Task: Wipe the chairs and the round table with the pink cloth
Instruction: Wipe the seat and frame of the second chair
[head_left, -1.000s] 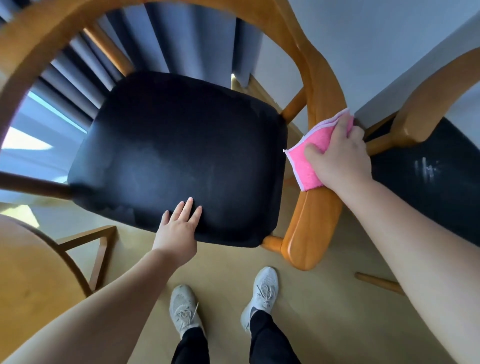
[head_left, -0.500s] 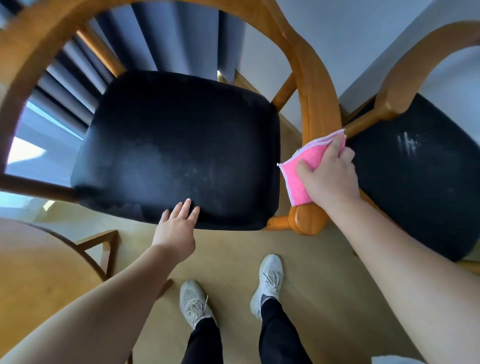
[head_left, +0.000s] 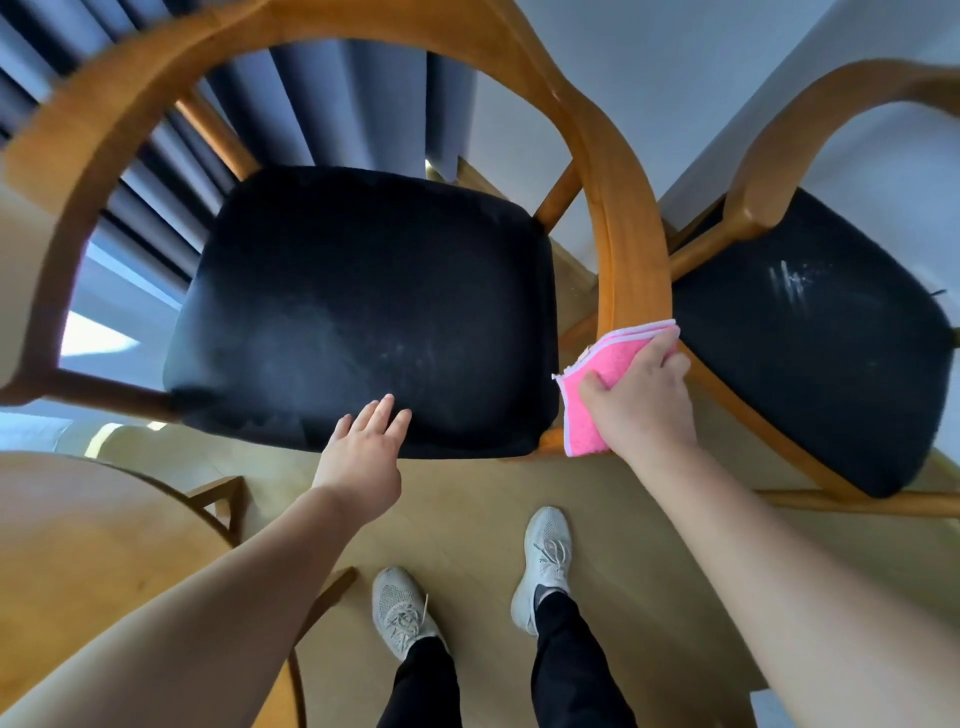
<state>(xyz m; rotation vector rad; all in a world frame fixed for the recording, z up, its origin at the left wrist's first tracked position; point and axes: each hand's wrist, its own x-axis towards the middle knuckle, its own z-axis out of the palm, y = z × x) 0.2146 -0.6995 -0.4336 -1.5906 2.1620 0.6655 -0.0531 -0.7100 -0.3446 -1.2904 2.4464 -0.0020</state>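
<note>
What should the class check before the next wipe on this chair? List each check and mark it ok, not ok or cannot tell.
1. Right hand has a grip on the pink cloth: ok.
2. Cloth pressed against the front end of the armrest: ok.
3. Left hand flat on the front edge of the near seat, steadying the chair: ok.
4. Near seat free of dust: not ok, faint pale smears show.
5. Second chair's seat clean: not ok, white streaks show.
6. Round table already wiped: cannot tell.
</note>
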